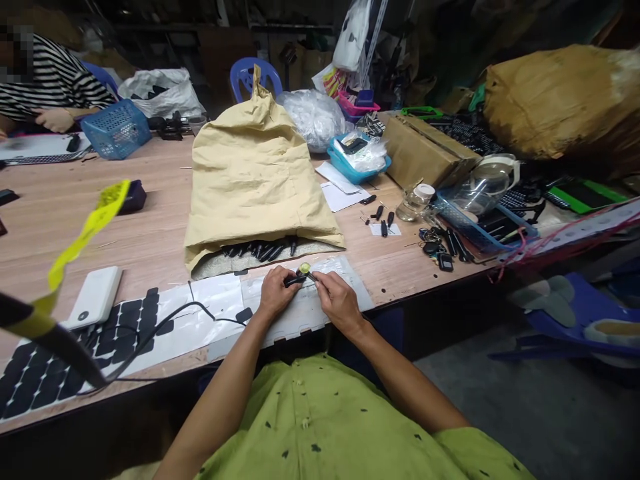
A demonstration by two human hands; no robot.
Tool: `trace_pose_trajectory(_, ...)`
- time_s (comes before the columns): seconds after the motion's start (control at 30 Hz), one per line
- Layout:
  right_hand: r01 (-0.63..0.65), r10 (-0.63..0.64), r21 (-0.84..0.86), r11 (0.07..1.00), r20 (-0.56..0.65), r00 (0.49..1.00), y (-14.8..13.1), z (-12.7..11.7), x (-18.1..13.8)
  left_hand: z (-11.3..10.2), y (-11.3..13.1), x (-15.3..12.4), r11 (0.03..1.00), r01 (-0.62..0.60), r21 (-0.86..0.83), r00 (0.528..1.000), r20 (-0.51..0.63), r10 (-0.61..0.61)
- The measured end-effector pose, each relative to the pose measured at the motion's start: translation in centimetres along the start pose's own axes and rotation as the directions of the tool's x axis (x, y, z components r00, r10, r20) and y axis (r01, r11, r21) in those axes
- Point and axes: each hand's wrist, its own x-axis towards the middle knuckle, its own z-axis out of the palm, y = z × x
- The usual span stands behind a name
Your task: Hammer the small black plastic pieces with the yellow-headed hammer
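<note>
My left hand (277, 291) is closed on a small black part (294, 281) above the front edge of the table. Opposite it, my right hand (338, 300) pinches a thin dark stick-like piece (312, 276). Between the fingertips of both hands shows a small round yellow-green piece (304, 267); what it is attached to, I cannot tell. Under the hands lies a pale flat sheet (350, 280). Just beyond it rests a large beige cloth sack (260, 180), with several black slender parts (260, 251) at its open mouth.
On the left are a white power bank (96, 297), a cable and a sheet of black squares (35, 373). A yellow strip (85, 233) hangs close to the camera. Rightward stand a glass jar (414, 203) and a blue basket (483, 227). Another person (55, 80) sits at far left.
</note>
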Motion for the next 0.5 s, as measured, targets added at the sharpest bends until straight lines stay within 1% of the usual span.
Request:
trace_pose_trajectory(0.1,0.037,-0.036,-0.02,0.999,0.039,0.999,-0.5,0.8,0.0,0.0,0.2,0.1,1.0,0.017,0.017,1.0,0.009,-0.017)
trace_pose_trajectory(0.2,0.04,-0.037,-0.051,0.998,0.053,0.998,-0.1,1.2,0.1,0.0,0.5,0.1,1.0,0.02,0.018,1.0,0.019,-0.021)
trace_pose_trajectory(0.3,0.008,-0.01,-0.105,0.994,-0.013,1.0,1.5,0.9,1.2,0.1,0.6,0.1,1.0,0.017,0.004,1.0,0.019,-0.017)
trace_pose_trajectory(0.37,-0.019,0.009,-0.182,0.983,-0.053,0.999,3.0,0.5,2.5,0.1,0.6,0.0,1.0,0.015,0.0,1.0,0.018,-0.015)
trace_pose_trajectory(0.43,-0.058,0.041,-0.284,0.957,-0.063,0.997,4.4,0.3,3.8,0.2,0.5,-0.1,1.0,0.009,0.003,1.0,0.018,-0.009)
trace_pose_trajectory(0.5,-0.082,0.069,-0.373,0.924,-0.047,0.996,5.5,0.4,4.7,0.2,0.3,-0.2,1.0,-0.001,0.003,1.0,0.023,0.001)
